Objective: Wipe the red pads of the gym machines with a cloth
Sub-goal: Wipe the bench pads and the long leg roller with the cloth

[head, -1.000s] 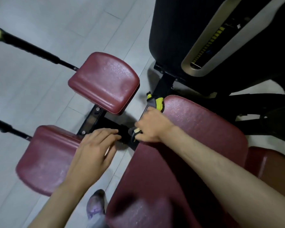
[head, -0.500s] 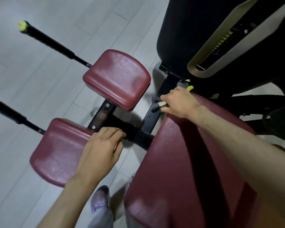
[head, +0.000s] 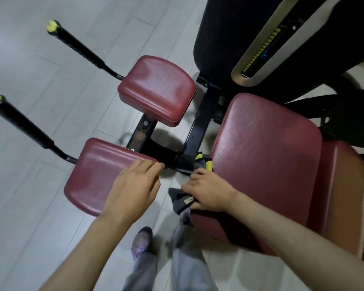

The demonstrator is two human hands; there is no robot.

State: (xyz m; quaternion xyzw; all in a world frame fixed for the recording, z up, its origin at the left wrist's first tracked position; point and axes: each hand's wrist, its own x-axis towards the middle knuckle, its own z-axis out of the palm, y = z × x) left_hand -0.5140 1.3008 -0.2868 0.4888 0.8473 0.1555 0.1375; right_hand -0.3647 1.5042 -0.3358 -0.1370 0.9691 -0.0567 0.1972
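Three dark red pads belong to the machine: a large seat pad [head: 267,162] on the right, a near small pad [head: 101,173] and a far small pad [head: 158,89]. My right hand [head: 208,191] grips a dark grey cloth [head: 180,201] against the left edge of the seat pad. The cloth hangs down below the hand. My left hand [head: 132,190] rests on the right end of the near small pad, fingers curled over its edge.
Two black handle bars with yellow end caps [head: 76,47] [head: 21,124] stick out to the left. A black frame bar [head: 200,131] joins the pads. The black weight housing [head: 261,38] stands behind. My feet [head: 142,242] are on the grey floor.
My right hand slid with the cloth back down the seat pad's left edge toward me, after reaching its far end. My left hand stayed on the near small pad.
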